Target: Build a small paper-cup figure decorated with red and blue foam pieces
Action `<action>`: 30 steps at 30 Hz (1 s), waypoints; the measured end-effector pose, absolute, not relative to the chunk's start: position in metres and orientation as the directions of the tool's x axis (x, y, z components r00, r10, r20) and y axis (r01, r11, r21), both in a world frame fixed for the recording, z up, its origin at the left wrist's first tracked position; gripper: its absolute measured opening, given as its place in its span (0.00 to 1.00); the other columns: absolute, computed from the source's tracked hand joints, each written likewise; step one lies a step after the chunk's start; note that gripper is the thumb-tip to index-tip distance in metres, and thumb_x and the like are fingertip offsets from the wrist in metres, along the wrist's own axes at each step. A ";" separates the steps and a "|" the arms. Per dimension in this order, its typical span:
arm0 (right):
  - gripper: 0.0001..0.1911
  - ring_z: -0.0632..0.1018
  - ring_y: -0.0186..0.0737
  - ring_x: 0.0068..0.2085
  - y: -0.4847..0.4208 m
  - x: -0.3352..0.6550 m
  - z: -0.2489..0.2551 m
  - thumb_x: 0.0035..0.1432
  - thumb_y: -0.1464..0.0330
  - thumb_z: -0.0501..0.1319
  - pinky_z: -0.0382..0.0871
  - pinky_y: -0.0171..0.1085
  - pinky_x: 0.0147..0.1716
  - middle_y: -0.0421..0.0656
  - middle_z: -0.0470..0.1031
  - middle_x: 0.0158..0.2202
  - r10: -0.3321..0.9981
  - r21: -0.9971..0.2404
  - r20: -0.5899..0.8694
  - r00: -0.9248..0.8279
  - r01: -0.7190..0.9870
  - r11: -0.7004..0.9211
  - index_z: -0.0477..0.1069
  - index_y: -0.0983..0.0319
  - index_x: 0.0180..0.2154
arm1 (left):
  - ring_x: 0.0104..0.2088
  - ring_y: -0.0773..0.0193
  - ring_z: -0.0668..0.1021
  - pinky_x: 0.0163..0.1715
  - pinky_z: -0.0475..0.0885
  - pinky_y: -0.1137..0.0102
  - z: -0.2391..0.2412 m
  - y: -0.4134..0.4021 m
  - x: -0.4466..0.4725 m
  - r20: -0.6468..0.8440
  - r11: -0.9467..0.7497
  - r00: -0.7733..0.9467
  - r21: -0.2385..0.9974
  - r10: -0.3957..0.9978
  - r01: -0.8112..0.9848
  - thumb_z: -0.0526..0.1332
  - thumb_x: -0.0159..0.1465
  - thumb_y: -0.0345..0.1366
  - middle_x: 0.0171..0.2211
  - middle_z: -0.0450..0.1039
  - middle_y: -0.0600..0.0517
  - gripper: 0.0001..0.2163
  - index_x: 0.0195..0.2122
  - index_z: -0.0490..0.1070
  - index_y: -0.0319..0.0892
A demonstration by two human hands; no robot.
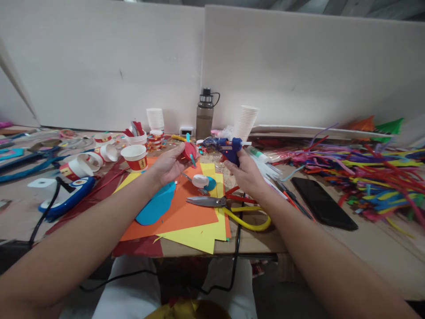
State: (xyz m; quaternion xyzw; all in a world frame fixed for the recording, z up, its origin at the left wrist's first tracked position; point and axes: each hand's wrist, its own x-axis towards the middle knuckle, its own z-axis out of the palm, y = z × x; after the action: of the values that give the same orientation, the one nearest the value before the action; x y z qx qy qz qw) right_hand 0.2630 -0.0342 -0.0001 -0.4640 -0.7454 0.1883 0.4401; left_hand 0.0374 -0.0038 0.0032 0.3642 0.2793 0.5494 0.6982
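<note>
Between the fingers of my left hand (171, 164) is a small red round craft piece (189, 152) with teal strips sticking out above and below. My right hand (244, 166) is wrapped round the handle of a blue hot glue gun (230, 147), its nozzle pointing left toward the red piece. A white glue stick (246, 143) juts from the gun's back end. Below the hands lie orange sheets (186, 212) and yellow sheets (199, 232), with a blue cut-out (156, 206) on top. Scissors with yellow handles (247, 220) rest at the sheets' right edge.
Paper cups (133, 157) and a blue-and-white power strip (68, 199) stand at left. A water bottle (205, 116) and a stack of white cups (246, 122) are at the back. On the right lie a black phone (323, 203) and a heap of coloured pipe cleaners (375, 173).
</note>
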 end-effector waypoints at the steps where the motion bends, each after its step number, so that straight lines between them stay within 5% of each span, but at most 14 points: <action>1: 0.18 0.74 0.43 0.39 -0.034 0.263 0.000 0.60 0.65 0.56 0.69 0.40 0.37 0.45 0.76 0.42 0.858 -0.686 0.480 -0.184 0.531 0.497 0.65 0.60 0.52 | 0.42 0.61 0.80 0.43 0.76 0.67 0.003 -0.004 0.037 0.008 0.131 0.238 0.816 0.971 -0.563 0.52 0.70 0.37 0.42 0.78 0.41 0.14 0.44 0.73 0.33; 18: 0.20 0.74 0.47 0.44 -0.039 0.261 0.006 0.61 0.64 0.56 0.68 0.44 0.45 0.47 0.76 0.46 0.839 -0.617 0.502 -0.211 0.592 0.518 0.65 0.61 0.54 | 0.40 0.61 0.81 0.39 0.77 0.70 -0.003 -0.006 0.040 0.047 0.135 0.325 0.847 0.945 -0.515 0.57 0.67 0.44 0.41 0.79 0.41 0.17 0.41 0.75 0.33; 30: 0.20 0.75 0.45 0.39 -0.039 0.261 0.006 0.60 0.65 0.56 0.68 0.42 0.40 0.46 0.76 0.41 0.857 -0.605 0.475 -0.198 0.634 0.482 0.65 0.60 0.54 | 0.41 0.60 0.81 0.41 0.77 0.70 -0.002 -0.010 0.042 0.061 0.138 0.353 0.849 0.934 -0.509 0.59 0.65 0.44 0.40 0.79 0.41 0.17 0.42 0.75 0.33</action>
State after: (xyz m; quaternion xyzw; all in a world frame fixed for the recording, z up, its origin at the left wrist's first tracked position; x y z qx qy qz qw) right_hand 0.2613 -0.0391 0.0062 -0.4898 -0.7612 0.1391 0.4017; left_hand 0.0419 -0.0101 -0.0018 0.4157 0.2551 0.5083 0.7097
